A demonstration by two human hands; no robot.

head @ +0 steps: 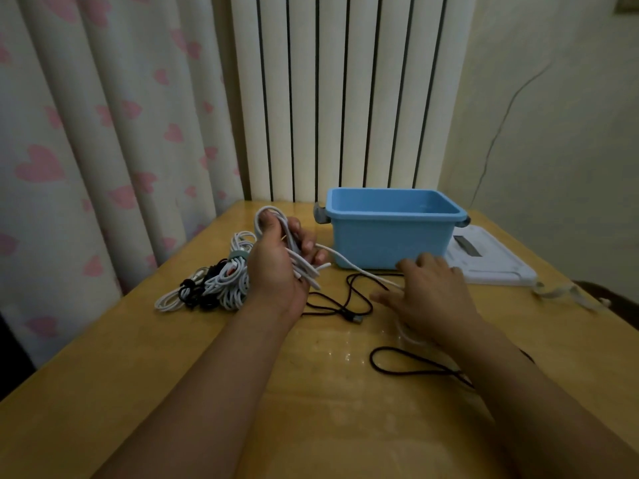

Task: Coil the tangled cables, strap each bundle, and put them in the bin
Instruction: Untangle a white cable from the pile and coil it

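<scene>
Coiling: left hand (281, 262) grips white cable (349, 266) loops; right hand (427, 292), at its 3 o'clock, looks relaxed; next, another wrap.

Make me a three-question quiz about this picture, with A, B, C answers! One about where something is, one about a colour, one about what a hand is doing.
1. Where is the pile of cables?
A. in the bin
B. on the table, left of the bin
C. on the floor

2. What colour is the bin?
A. blue
B. red
C. green

3. What is the left hand doing?
A. lying flat
B. holding a white cable coil
C. pointing

Answers: 1 B, it lies on the table; 2 A, its walls are blue; 3 B, loops run through its fingers.
</scene>
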